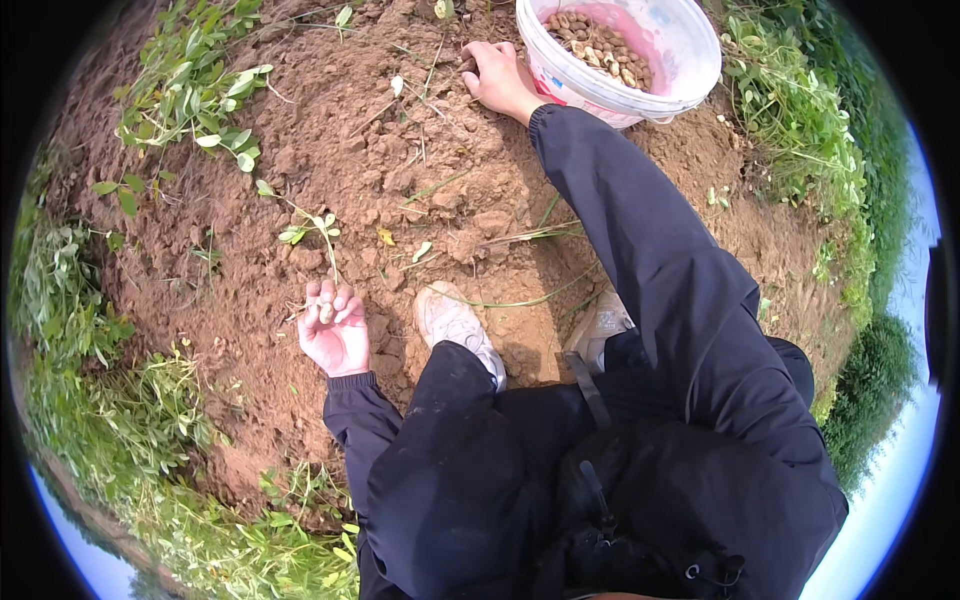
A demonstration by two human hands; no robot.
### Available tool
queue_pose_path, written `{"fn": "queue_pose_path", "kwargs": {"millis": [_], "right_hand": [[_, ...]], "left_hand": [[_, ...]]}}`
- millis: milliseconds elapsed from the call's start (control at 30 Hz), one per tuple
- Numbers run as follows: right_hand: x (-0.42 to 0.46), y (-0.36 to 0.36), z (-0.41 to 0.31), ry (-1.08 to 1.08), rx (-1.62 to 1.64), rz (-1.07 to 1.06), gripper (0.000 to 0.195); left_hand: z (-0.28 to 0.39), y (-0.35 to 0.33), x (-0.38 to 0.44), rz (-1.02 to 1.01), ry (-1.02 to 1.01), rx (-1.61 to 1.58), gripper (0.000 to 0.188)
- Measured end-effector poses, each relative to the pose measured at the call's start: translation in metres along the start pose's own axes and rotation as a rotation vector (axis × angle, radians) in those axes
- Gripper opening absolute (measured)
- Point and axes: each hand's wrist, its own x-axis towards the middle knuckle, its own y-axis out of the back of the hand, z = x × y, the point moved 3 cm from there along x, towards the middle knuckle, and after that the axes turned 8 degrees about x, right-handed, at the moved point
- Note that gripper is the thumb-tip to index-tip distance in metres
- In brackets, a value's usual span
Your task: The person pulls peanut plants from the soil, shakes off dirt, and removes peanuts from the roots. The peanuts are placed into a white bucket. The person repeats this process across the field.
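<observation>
My left hand (335, 334) is palm up above the soil, fingers curled around a small peanut sprig. Pale peanut pods (325, 313) rest against the fingers, and a leafy stem (330, 244) sticks out past the fingertips. Beside the bucket, my right hand (499, 79) reaches down to the loose soil. Its fingertips touch the ground, and whether anything is between them is hidden. A white plastic bucket (694, 56) with a pink-stained inside stands just right of that hand. Unshelled peanuts (600, 52) cover its bottom.
Cloddy brown soil (360, 187) spreads before me, with loose stems and leaves on it. Uprooted peanut plants (187, 90) lie at the upper left. More green plants (795, 142) line the right side and the lower left (157, 420). My shoes (454, 319) stand on the soil.
</observation>
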Motion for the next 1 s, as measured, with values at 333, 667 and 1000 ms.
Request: {"fn": "queue_pose_path", "kwargs": {"millis": [333,667,1000], "right_hand": [[-0.025,0.028,-0.017,-0.347,0.536,0.032,0.021],[-0.091,0.085,-0.091,-0.614,1.409,0.1,0.023],[-0.146,0.065,-0.195,-0.856,2.187,-0.098,0.015]], "left_hand": [[-0.017,0.03,-0.001,0.428,0.022,0.115,0.019],[-0.003,0.068,-0.027,0.625,0.033,-0.201,0.037],[-0.054,-0.004,-0.032,0.355,0.259,0.072,0.032]]}}
